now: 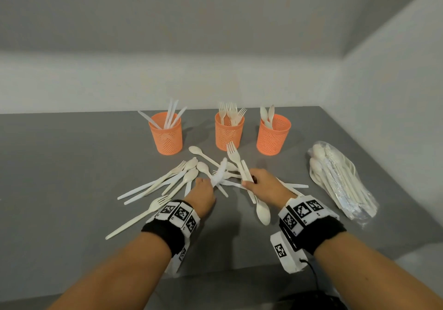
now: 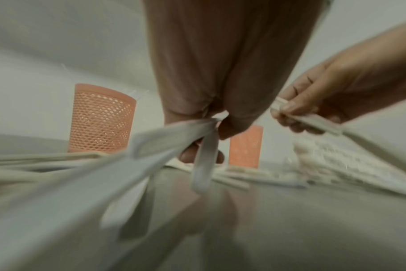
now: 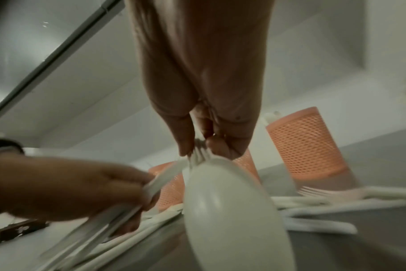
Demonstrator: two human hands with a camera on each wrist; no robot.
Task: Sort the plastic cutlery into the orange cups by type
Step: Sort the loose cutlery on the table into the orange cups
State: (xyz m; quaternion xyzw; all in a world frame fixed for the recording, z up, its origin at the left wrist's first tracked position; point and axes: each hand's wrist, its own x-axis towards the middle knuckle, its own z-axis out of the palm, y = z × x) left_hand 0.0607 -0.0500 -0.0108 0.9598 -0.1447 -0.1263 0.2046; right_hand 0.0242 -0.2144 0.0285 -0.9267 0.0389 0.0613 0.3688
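Three orange mesh cups stand in a row: the left cup holds knives, the middle cup forks, the right cup spoons. Loose cream cutlery lies in a pile in front of them. My left hand grips a couple of white knives over the pile; the left wrist view shows my fingers pinching the knives. My right hand holds a fork and a spoon together; the spoon's bowl fills the right wrist view.
A clear plastic bag of more cutlery lies at the right on the grey table. White walls close the back and right side. The table's front edge runs near my forearms.
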